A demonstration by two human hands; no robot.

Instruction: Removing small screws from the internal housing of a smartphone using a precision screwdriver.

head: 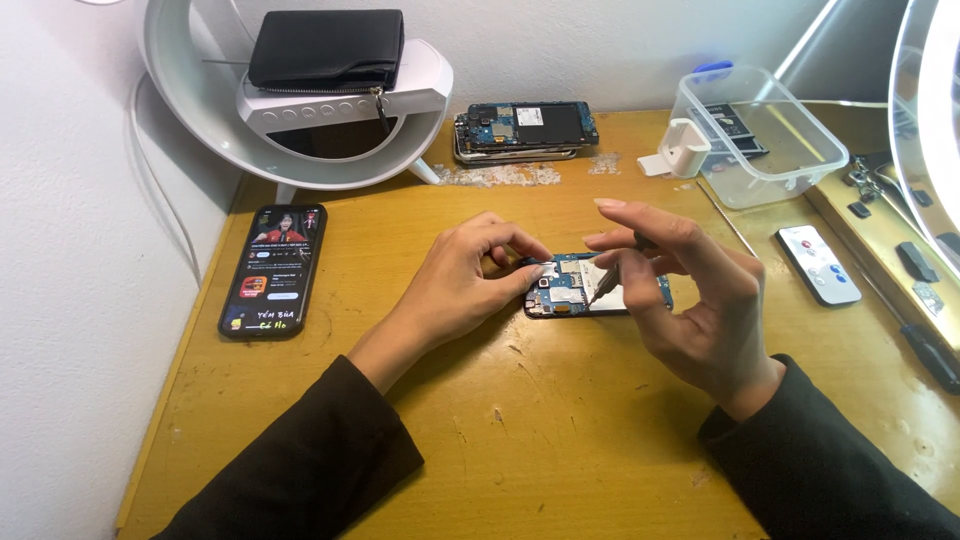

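**A:** While your left hand [462,275] pinches the left end of the opened phone [585,287] flat against the wooden table [520,430], your right hand [690,290] grips a thin tool [606,285] with its tip down on the blue circuit board. The phone lies mid-table, straight in front of you, back cover off.

**B:** So which step am I in?

**A:** By my reading, you're working on something on the board itself, a screw or a small part near the middle. I can't tell which; the tip hides it.

**B:** What does the next move ask of me?

**A:** Probably a steady left-hand pinch so the body doesn't skate, and light, upright pressure on the tool so it doesn't slip onto the board.

**B:** And around me?

**A:** A second stripped phone [527,129] lies at the table's back edge, a clear plastic box [765,140] to its right, a small white remote [818,264] just beyond your right hand, a lit smartphone [273,268] well to the left, and a black wallet [327,48] on the white stand [300,120].
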